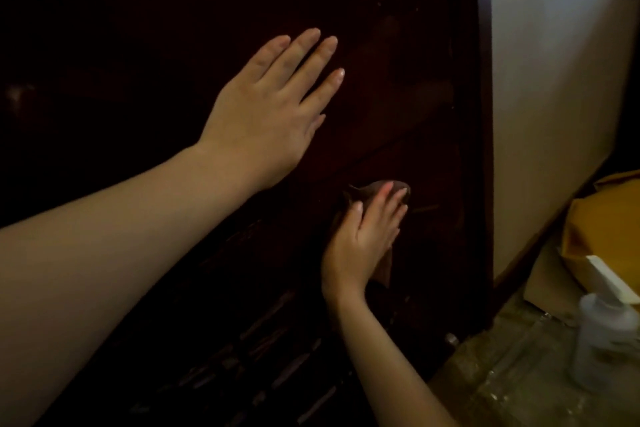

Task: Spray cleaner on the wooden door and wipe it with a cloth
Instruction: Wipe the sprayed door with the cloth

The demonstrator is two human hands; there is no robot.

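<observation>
Head view: You are in the wiping step. Your right hand (363, 236), fingers flat, presses the brown cloth (384, 264) against the dark wooden door (398, 46) at 5 o'clock of centre. Your left hand (273, 108) lies open and empty on the panel at 11 o'clock of the cloth, bracing. The spray bottle (604, 333) stands released on the floor at 4 o'clock. Next, sweep the cloth across unwiped areas. Darkness hides the door's left half; the bottle's label is unreadable.

Dim, soft-focus frame: the door (138, 46) sinks into near-black at left, faint sheen top right, wall (554, 46) brightest.
</observation>
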